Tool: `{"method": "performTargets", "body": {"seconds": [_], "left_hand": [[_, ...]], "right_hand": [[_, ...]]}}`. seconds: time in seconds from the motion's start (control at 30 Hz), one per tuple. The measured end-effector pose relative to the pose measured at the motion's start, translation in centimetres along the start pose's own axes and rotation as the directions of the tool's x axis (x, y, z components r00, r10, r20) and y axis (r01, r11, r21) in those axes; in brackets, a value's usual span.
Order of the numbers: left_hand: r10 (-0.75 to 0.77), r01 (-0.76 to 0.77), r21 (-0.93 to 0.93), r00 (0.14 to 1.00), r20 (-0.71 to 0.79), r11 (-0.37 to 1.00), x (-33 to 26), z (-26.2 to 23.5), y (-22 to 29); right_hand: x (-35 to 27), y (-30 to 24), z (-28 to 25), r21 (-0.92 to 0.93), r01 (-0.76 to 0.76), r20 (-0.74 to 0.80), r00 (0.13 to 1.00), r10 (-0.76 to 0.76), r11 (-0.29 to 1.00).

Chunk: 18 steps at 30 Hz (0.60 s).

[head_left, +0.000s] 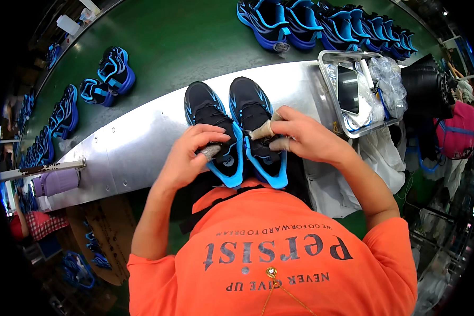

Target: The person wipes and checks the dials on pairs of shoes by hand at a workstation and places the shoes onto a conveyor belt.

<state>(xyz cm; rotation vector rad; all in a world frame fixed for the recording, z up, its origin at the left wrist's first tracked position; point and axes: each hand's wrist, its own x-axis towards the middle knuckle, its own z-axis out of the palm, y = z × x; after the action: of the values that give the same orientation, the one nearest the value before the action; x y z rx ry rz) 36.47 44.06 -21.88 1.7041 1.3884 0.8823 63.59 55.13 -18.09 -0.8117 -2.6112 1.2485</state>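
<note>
A pair of black sneakers with bright blue collars and soles lies side by side before me, toes pointing away. On the left sneaker (201, 97), my left hand (192, 152) is closed at the tongue and collar, with a grey cover on its thumb. My right hand (300, 134) grips the right sneaker (247, 95) around the laces and tongue. Beige covers wrap some of its fingers. What lies between the fingertips of either hand is hard to make out. Both heels extend past the metal ledge's near edge, close to my orange shirt.
The sneakers rest on a curved metal ledge (131, 152) beside a green belt (163, 42). Similar sneakers (268, 23) line its far right; others (116, 68) stand at left. A clear tray (326, 79) holds a phone and plastic bags. A purple cup (58, 183) lies left.
</note>
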Motion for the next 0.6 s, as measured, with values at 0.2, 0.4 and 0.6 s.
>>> {"method": "performTargets", "body": {"seconds": [0.2, 0.4, 0.6], "left_hand": [[-0.229, 0.282, 0.183, 0.937, -0.263, 0.942, -0.6, 1.4, 2.9], [-0.034, 0.051, 0.217, 0.996, -0.082, 0.975, -0.1, -0.4, 2.3], [-0.449, 0.585, -0.462, 0.810, 0.377, 0.667, -2.1, 4.2, 8.0]], "right_hand": [[-0.2, -0.8, 0.4, -0.119, -0.035, -0.154, 0.988, 0.016, 0.992], [0.3, -0.6, 1.4, -0.241, -0.070, -0.188, 0.982, 0.024, 0.968], [0.7, 0.5, 0.2, -0.095, 0.205, -0.123, 0.969, -0.215, 0.974]]}}
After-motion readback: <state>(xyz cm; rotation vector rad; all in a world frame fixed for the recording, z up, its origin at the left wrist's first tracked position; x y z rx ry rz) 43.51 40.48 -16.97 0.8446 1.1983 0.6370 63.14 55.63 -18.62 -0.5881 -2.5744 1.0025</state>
